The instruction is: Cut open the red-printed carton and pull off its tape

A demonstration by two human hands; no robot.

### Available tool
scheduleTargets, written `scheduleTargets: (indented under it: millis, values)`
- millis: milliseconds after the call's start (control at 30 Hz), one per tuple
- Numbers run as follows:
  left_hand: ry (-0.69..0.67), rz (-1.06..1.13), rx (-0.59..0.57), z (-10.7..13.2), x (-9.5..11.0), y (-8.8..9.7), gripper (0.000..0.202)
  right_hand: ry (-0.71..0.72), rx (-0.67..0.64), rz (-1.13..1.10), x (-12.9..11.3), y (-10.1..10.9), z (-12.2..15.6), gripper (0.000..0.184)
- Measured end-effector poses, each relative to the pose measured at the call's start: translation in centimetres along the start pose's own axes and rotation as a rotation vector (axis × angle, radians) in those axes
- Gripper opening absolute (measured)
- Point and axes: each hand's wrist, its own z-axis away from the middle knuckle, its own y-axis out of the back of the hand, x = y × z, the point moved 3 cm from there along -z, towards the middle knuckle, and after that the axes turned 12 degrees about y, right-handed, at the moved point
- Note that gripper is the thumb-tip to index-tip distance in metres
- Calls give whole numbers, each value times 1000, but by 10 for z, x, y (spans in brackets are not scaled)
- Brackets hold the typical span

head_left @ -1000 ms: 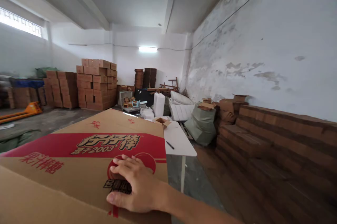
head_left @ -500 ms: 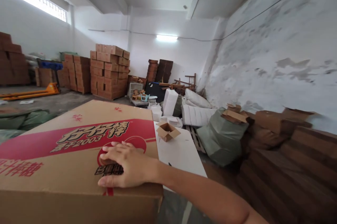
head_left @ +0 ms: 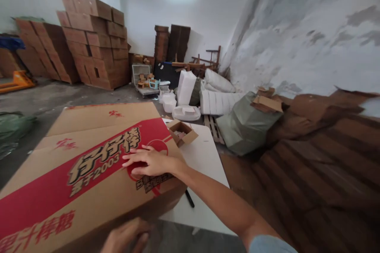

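Observation:
A large cardboard carton (head_left: 97, 201) with a red band and printed lettering lies in front of me, partly on a white table (head_left: 204, 154). My right hand (head_left: 152, 161) rests palm down on its top near the right end, fingers spread. At the bottom of the view is my left hand (head_left: 127, 235), close to the carton's near side. Its fingers are loosely bent and apart, somewhat blurred, with nothing visible in them; I cannot tell whether it touches the carton. A black pen-like object (head_left: 189, 198) lies on the table beside the carton.
A small open cardboard box (head_left: 184, 134) with contents sits on the table behind the carton. Stacked cartons (head_left: 95, 47) and an orange pallet jack (head_left: 19, 80) stand at the back left. A green sack (head_left: 247, 126) and brown cardboard piles (head_left: 320, 174) lie to the right.
My view has tilted down and the carton appears turned at an angle, showing more table. My right hand stays on its top. My left hand has come into view at the bottom.

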Motion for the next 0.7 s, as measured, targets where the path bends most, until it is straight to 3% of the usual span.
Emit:
scheduleTargets:
  millis: [67,133,200,233,300,333,433,500,600,700]
  values:
    - [-97,-278,-15,-20,-9,1,36,76,94,-31,6,13,14,28]
    - [-142,-593,-1,-37,-21,2,70,8,391,-49,31,34,52,26]
    - [-121,-762,-32,-51,-33,0,87,-279,777,5,75,41,117,30]
    - [-111,-798,-67,-57,-37,-3,88,-488,917,65,99,34,155,32]
    - [-79,-829,-122,-69,-43,-12,88,-929,883,176,144,-8,222,31]
    - [-57,-832,-130,-75,-45,-18,89,-1042,845,165,160,-38,247,26]
    - [38,-833,-122,-97,-47,-36,87,-1164,749,109,184,-129,287,23]
    - [86,-841,-107,-111,-47,-47,87,-1195,714,91,189,-172,296,20]
    - [143,-863,-100,-130,-47,-58,89,-1185,710,48,197,-194,305,7]
    - [190,-871,-131,-143,-47,-66,89,-1091,737,-29,203,-183,314,22]
